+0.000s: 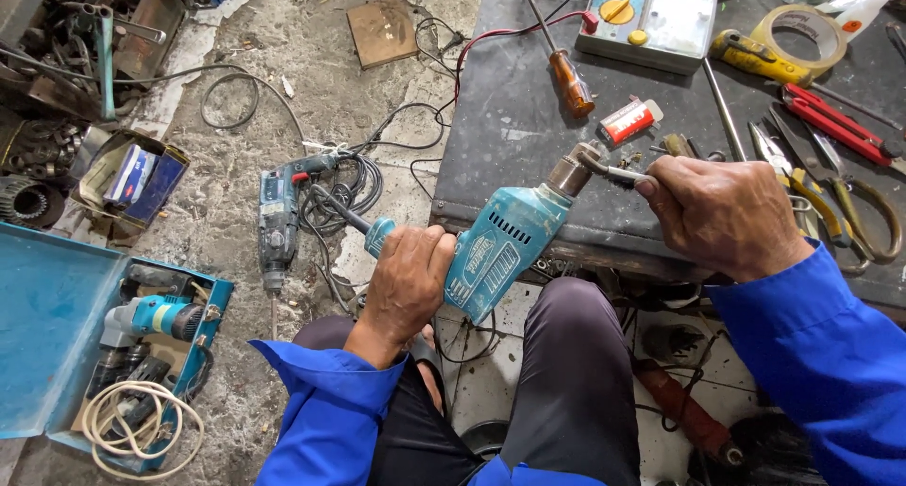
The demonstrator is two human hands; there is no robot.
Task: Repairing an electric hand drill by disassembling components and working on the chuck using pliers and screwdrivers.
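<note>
Firmly, the left hand (408, 276) gripped the teal drill (495, 248) by its handle; the right hand (725, 214) pinched what looked like a chuck key (613, 173) at the chuck (572, 175).

Orange-handled screwdriver (569, 78), tape roll (800, 35), red pliers (840, 125) on the dark bench (514, 137); second drill (280, 217) on the floor.

One head camera, looking steeply down and close over the lap; the bench (528, 118) fills the upper right, its front edge crossing mid-frame, the floor (236, 212) spreads left.
</note>
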